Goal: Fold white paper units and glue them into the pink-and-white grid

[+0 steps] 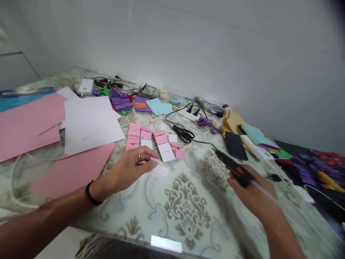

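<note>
Between the thumb and fingers of my left hand (137, 163) is a small white piece of paper (161, 170), blurred and held over the patterned tabletop. My right hand (253, 190) is wrapped round a black glue gun (235, 168), a glue stick jutting from its back and a cord running from it. Just beyond my left hand lie folded pink paper pieces (134, 133) and folded white paper pieces (166, 152) in short rows. Black scissors (183, 133) rest behind them.
Large white sheets (93, 122) and pink sheets (29, 124) cover the left side. A white power strip (189, 114) with plugs sits near the wall. Purple paper pieces (121, 102) lie at the back. A dark flat phone-like object (236, 145) and coloured paper pieces (309, 169) are at the right.
</note>
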`<state>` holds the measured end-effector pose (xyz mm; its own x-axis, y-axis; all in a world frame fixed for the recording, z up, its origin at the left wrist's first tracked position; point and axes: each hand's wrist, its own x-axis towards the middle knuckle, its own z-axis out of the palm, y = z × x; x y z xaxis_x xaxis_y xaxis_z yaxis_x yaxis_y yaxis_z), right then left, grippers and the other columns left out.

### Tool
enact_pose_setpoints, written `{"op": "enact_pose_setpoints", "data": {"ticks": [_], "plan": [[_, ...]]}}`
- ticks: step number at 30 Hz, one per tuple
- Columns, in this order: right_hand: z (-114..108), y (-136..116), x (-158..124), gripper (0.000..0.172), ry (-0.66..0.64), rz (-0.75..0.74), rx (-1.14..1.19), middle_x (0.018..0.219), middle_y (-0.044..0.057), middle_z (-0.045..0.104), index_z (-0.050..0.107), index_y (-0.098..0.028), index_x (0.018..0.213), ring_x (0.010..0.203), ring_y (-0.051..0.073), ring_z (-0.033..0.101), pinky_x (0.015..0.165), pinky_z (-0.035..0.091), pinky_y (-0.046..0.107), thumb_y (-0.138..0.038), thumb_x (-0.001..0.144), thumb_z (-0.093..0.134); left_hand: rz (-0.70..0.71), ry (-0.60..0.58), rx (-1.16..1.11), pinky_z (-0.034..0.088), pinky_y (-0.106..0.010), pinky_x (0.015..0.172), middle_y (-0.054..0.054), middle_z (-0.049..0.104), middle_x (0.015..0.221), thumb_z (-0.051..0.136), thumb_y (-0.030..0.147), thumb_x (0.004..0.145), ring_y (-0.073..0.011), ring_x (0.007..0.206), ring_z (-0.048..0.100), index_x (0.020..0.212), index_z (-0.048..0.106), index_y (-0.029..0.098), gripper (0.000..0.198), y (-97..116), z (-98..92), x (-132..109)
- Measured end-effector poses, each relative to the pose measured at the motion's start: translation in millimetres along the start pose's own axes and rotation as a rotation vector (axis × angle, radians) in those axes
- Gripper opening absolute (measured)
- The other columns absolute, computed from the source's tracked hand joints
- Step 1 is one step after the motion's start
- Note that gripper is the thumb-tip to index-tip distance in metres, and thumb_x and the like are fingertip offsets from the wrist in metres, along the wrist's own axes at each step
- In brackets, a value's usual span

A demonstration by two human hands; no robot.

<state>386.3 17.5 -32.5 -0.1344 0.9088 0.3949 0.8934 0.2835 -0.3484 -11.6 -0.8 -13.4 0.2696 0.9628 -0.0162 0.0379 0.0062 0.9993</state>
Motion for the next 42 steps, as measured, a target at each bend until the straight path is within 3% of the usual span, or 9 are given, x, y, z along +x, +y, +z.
{"op": "enact_pose_setpoints", "data": {"ticks": [4,6,9,11,18,27,42], "plan": [[-27,-52,13,0.01,-0.015,-0.092,0.153,0.086,0.009,0.071,0.067,-0.027,0.1,0.067,0.024,0.067,0.059,0.05,0.035,-0.024,0.092,0.072,-0.056,0.002,-0.056,0.032,-0.022,0.056,0.005,0.064,0.072,0.067,0.028,0.095,-0.0092,0.061,0.048,0.106,0.061,0.02,0.015,-4,-1.0,0],[-30,-82,21,0.005,-0.069,-0.205,0.256,0.085,0.007,0.07,0.068,-0.027,0.094,0.067,0.023,0.067,0.06,0.051,0.034,-0.027,0.091,0.072,-0.061,0.008,-0.047,0.027,-0.022,0.053,0.008,0.058,0.067,0.064,0.028,0.097,-0.0087,0.056,0.042,0.104,0.058,0.021,0.012,-6,-1.0,0],[-20,-116,30,0.01,-0.205,-0.379,0.465,0.084,0.004,0.068,0.065,-0.025,0.084,0.068,0.021,0.065,0.061,0.051,0.033,-0.023,0.089,0.074,-0.056,0.01,-0.019,0.023,-0.023,0.05,0.009,0.051,0.063,0.061,0.026,0.098,-0.0086,0.052,0.036,0.1,0.055,0.021,0.008,-8,-0.5,1],[-7,-127,32,0.013,-0.293,-0.414,0.574,0.079,0.003,0.064,0.063,-0.024,0.082,0.066,0.019,0.062,0.059,0.049,0.032,-0.019,0.09,0.072,-0.055,0.014,0.009,0.022,-0.023,0.05,0.009,0.05,0.063,0.059,0.026,0.098,-0.0088,0.051,0.036,0.098,0.054,0.021,0.007,-7,0.0,1],[28,-125,27,0.015,-0.354,-0.395,0.693,0.076,0.002,0.061,0.061,-0.023,0.081,0.071,0.021,0.059,0.068,0.047,0.037,-0.015,0.088,0.071,-0.077,0.022,0.082,0.024,-0.023,0.049,0.009,0.048,0.064,0.058,0.025,0.099,-0.0081,0.05,0.034,0.097,0.055,0.022,0.004,-3,3.2,-2],[33,-122,19,0.014,-0.405,-0.323,0.712,0.078,0.003,0.062,0.061,-0.024,0.081,0.071,0.022,0.059,0.063,0.045,0.036,-0.018,0.087,0.071,-0.072,0.048,0.182,0.024,-0.022,0.047,0.008,0.045,0.065,0.057,0.024,0.101,-0.0075,0.05,0.028,0.096,0.055,0.023,0.006,1,6.4,-4],[38,-134,17,0.022,-0.414,-0.269,0.748,0.069,0.0,0.052,0.053,-0.024,0.073,0.064,0.019,0.051,0.058,0.037,0.032,-0.016,0.088,0.067,0.011,0.064,0.378,0.034,-0.021,0.052,0.006,0.056,0.068,0.054,0.026,0.102,-0.01,0.059,0.046,0.097,0.058,0.023,0.007,2,11.5,-7]]}}
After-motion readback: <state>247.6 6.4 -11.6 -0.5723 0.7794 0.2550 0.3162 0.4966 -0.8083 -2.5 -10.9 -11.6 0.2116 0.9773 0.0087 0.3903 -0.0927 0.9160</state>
